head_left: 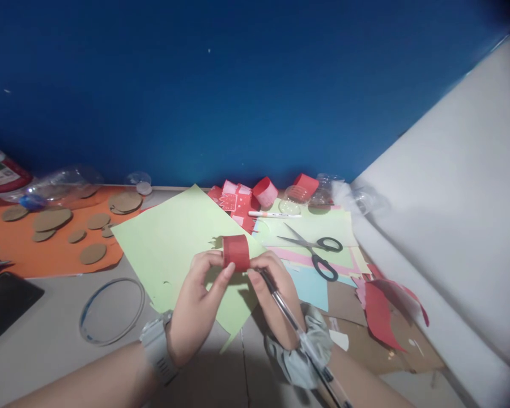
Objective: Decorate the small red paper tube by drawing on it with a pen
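My left hand (199, 306) pinches a short red paper tube (236, 253), thumb in front and fingers behind or inside it. On the tube's other side, my right hand (280, 300) is closed on a clear-barrelled pen (289, 317), which slants back over the wrist. The right fingertips meet the tube's right edge; whether they grip it too I cannot tell. Under both hands lies a light green paper sheet (170, 232) with a ragged edge. Black-handled scissors (312, 249) rest spread apart on coloured paper to the right.
Cardboard discs (53, 218) lie on orange paper (8, 255) at left, with a plastic bottle (68, 187), a phone (8, 306) and a grey ring (85, 317) nearby. More red tubes (265, 191) and a marker (276, 215) sit behind. Red scraps (380, 314) cover cardboard at right.
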### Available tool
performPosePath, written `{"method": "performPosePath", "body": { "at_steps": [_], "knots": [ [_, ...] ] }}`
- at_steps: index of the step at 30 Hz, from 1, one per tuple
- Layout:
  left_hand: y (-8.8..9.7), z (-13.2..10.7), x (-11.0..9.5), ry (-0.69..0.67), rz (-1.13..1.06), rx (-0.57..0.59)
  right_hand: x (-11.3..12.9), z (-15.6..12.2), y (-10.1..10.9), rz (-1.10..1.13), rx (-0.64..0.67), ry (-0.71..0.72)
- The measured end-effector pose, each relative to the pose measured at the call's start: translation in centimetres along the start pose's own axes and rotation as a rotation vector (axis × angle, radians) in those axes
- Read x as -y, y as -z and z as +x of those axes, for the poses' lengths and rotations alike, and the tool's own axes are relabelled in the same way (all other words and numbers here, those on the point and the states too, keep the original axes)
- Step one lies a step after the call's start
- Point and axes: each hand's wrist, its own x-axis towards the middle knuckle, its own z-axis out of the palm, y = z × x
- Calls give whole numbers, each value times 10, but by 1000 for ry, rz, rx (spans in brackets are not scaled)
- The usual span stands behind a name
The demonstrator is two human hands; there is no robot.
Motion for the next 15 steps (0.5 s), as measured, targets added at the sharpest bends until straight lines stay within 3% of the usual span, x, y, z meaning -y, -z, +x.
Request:
{"method": "performPosePath", "body": {
  "at_steps": [3,6,12,15],
  "knots": [
    [-1,-1,-2,-96,65,111,-2,0,0,57,-66,-63],
    [-1,-1,-4,-85,58,161,-2,0,0,50,-97,-67],
    [2,-2,-6,73,-6,96,3,-1,0,-2,68,64],
    [1,-2,-5,106,-25,61,2,-2,1,-22,36,64]
  ]
}}
